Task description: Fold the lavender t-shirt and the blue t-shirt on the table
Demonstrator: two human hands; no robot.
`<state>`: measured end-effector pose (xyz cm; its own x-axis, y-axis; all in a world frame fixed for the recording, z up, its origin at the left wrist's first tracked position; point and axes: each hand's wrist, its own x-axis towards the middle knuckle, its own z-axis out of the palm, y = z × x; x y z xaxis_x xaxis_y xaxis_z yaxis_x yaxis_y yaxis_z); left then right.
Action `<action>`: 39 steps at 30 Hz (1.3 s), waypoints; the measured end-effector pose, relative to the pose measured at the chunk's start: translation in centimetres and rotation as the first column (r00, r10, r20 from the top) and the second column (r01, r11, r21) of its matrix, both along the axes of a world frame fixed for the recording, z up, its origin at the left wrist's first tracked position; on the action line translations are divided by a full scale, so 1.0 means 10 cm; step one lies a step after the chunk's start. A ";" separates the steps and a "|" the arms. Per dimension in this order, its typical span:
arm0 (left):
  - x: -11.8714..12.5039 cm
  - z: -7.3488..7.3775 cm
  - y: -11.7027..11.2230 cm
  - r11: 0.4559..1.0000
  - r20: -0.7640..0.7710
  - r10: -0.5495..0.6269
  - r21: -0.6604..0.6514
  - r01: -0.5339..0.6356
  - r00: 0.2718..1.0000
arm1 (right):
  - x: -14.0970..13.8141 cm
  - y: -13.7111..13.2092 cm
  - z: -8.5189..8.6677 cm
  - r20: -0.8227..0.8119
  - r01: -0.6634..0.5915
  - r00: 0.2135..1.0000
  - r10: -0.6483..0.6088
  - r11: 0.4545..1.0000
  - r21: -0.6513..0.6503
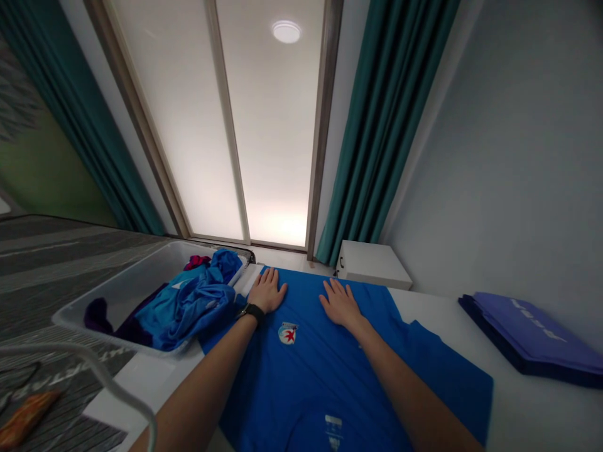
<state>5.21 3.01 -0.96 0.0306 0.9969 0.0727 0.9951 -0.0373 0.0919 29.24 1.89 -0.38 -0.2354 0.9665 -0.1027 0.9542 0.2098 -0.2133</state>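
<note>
Left hand (267,290) and right hand (342,306) both spread flat, palms down, on a blue T-shirt (301,383) lying on the desk (518,402), long axis running away from me. Left is nearer its red-star crest (287,333). Crest lettering and white print (333,432) near the bottom of view are unreadable. A clear plastic tub (113,298) of clothes (188,307) sits at the desk's left edge.
</note>
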 end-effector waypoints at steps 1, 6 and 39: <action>0.00 0.01 0.00 1.000 -0.004 0.001 0.004 -0.001 1.000 | 0.08 -0.02 -0.01 0.013 0.002 1.000 -0.002 1.000 0.008; 0.00 0.01 0.00 1.000 -0.017 -0.003 0.005 0.004 1.000 | 0.49 -0.14 -0.04 0.084 0.053 0.994 -0.064 0.990 0.128; 1.78 0.05 0.06 0.866 0.144 -0.497 0.135 0.481 0.856 | 0.85 -0.18 -0.09 -0.155 0.212 0.970 -0.186 0.962 0.175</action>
<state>23.03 3.61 -0.47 0.4913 0.8451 0.2107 0.8160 -0.5312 0.2278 37.78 0.10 -1.32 -0.0355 0.9938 0.1055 0.9455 0.0676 -0.3186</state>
